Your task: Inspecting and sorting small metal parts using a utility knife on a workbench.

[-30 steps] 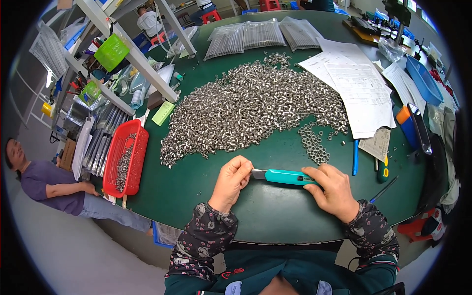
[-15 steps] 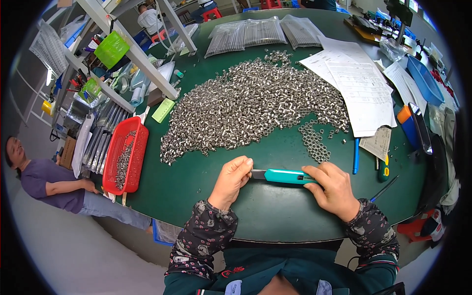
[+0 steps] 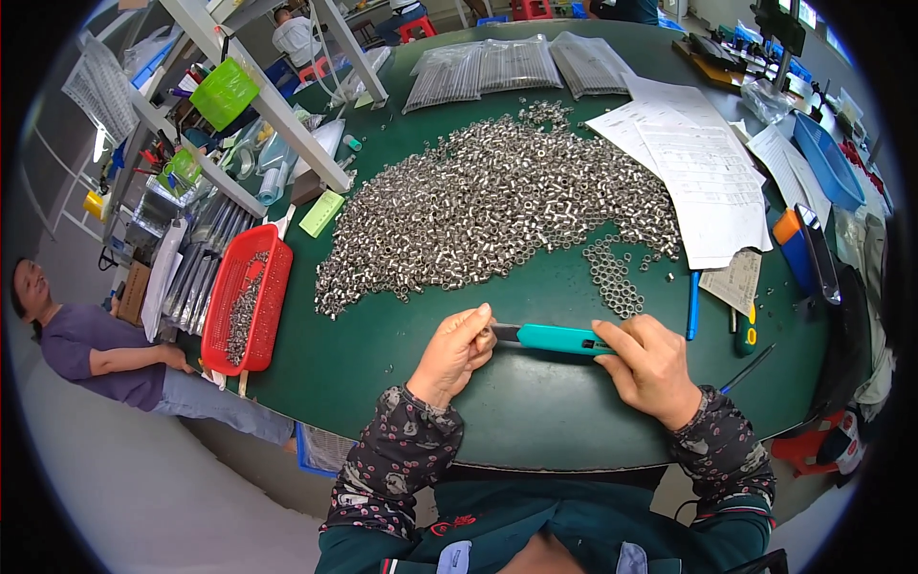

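My right hand point(image 3: 653, 368) is closed round the end of a teal utility knife point(image 3: 564, 340), held level over the near part of the table. The knife's blade point(image 3: 507, 333) is out and points left. Its tip reaches the fingers of my left hand point(image 3: 451, 354), which are closed in a pinch. Something small and greyish sits between those fingers, mostly hidden. Beyond both hands spreads a wide heap of small metal rings point(image 3: 497, 201). A patch of flat-laid rings point(image 3: 615, 277) lies just past my right hand.
A red basket point(image 3: 263, 325) with some rings stands at the left edge, near a person point(image 3: 115, 354). Paper sheets point(image 3: 703, 191), a blue pen-like tool point(image 3: 693, 306) and a green-handled tool point(image 3: 746, 330) lie right. Bagged metal rods point(image 3: 521, 65) lie at the back.
The knife has shifted very slightly to the right, and the fingers of my left hand have turned a little at the blade's tip. Both hands stay closed.
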Motion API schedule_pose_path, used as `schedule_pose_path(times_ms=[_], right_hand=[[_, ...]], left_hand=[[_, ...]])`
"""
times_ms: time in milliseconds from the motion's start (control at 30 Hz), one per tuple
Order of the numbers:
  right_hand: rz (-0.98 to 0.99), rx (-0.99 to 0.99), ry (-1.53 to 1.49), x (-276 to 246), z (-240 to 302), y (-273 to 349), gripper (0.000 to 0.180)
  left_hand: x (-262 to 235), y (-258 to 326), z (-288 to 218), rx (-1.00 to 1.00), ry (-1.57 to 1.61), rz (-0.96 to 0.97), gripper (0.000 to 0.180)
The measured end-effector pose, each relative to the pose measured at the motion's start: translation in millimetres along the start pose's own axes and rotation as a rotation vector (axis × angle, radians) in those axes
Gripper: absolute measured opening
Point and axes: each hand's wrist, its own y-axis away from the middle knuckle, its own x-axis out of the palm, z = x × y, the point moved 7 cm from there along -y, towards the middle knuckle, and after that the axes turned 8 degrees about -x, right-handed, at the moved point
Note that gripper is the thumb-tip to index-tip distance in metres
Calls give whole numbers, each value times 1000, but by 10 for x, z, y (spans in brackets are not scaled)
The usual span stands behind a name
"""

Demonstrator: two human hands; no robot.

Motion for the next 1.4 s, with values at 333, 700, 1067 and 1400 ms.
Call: schedule_pose_path(times_ms=[333, 700, 1067, 1400], right_hand=[[67, 141, -258, 79, -100, 24, 29], [158, 193, -322, 115, -180, 39, 27], [37, -81, 0, -69, -19, -74, 34], [31, -226, 224, -166, 74, -119, 33]], left_hand=[[-9, 3, -2, -13, -16, -63, 40], [20, 48, 44, -126, -196, -41, 36], [50, 86, 87, -203, -259, 1, 35], [66, 60, 129, -243, -283, 61, 35]])
